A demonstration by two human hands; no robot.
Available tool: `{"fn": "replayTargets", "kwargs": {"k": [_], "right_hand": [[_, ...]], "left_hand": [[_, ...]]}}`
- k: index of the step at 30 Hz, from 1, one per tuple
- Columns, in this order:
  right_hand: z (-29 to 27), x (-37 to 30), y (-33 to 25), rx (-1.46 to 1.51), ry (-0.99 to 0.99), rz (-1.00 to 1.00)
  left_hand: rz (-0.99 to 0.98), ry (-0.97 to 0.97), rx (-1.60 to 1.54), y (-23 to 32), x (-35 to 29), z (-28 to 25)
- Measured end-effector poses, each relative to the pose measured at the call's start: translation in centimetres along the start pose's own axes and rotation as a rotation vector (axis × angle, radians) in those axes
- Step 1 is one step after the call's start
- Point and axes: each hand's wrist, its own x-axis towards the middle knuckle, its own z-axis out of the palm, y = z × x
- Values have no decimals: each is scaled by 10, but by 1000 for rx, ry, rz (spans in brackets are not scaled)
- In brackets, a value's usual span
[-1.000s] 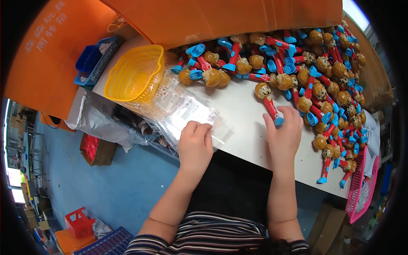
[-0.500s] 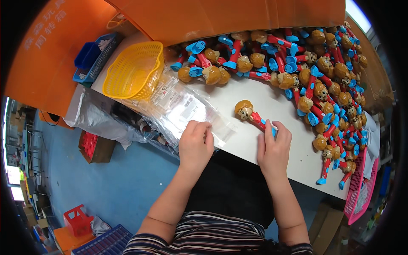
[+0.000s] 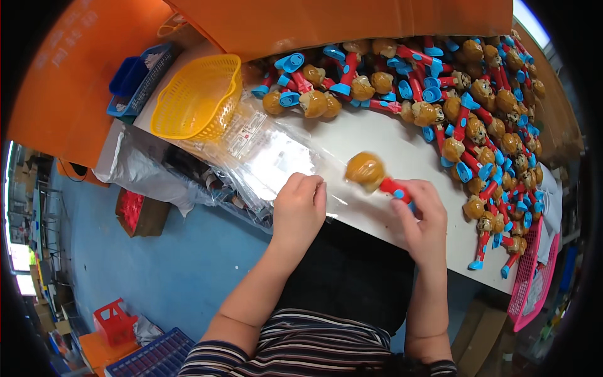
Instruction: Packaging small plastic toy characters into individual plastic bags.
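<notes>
In my right hand [image 3: 429,221] is a toy figure [image 3: 365,171] with a large glossy brown head and a red stick body with blue parts. My fingers close round its red and blue lower end, and the head is blurred, pointing left above the white table. My left hand [image 3: 300,207] is closed by the front edge, over the near end of a stack of clear plastic bags [image 3: 282,147]. Whatever its fingertips pinch, if anything, is hidden. Many similar toy figures [image 3: 468,119] lie heaped along the back and right of the table.
A yellow plastic basket [image 3: 164,107] stands behind the bags, with blue bins [image 3: 143,81] farther left. Orange board [image 3: 370,22] walls off the back. A pink basket [image 3: 526,295] hangs at the right edge. On the floor at left sits a carton with red pieces [image 3: 133,212].
My right hand has taken hold of the toy figure, lifted it off the table and turned it so the back of its head shows. My left hand has shifted slightly right.
</notes>
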Motion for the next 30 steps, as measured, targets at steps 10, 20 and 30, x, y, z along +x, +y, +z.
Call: {"fn": "replayTargets", "kwargs": {"k": [10,20,30], "right_hand": [[24,-23,22,-262,70,-338],[30,-24,26,-193,283,-298],[31,-35,28,-206,201,-381]], "left_hand": [[-62,-25,-133,12,8,-1],[87,-77,-124,23,12,-7],[152,-56,-102,31,21,-4]]}}
